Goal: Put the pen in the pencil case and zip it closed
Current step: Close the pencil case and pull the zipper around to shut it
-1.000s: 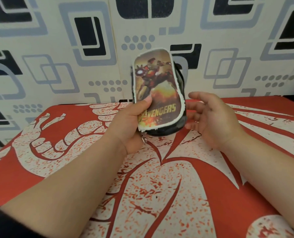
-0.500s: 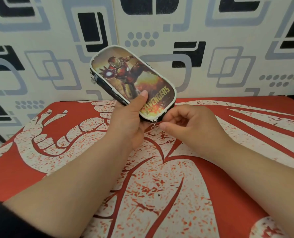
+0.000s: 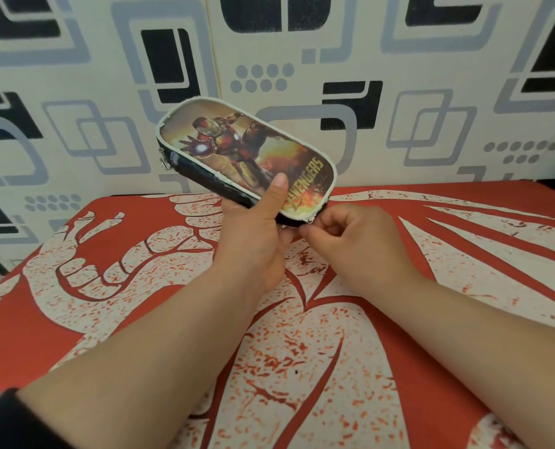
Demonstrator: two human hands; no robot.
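Both hands now work the pencil case (image 3: 247,157), tipped from upright to slanting above the red cloth (image 3: 399,367): left hand (image 3: 253,241) grips it, right hand (image 3: 350,241) pinches its near corner, likely the zip pull; no pen visible.

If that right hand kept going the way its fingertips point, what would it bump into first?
Probably the left hand, just under the pencil case; the right hand fingertips already look nearly against both.
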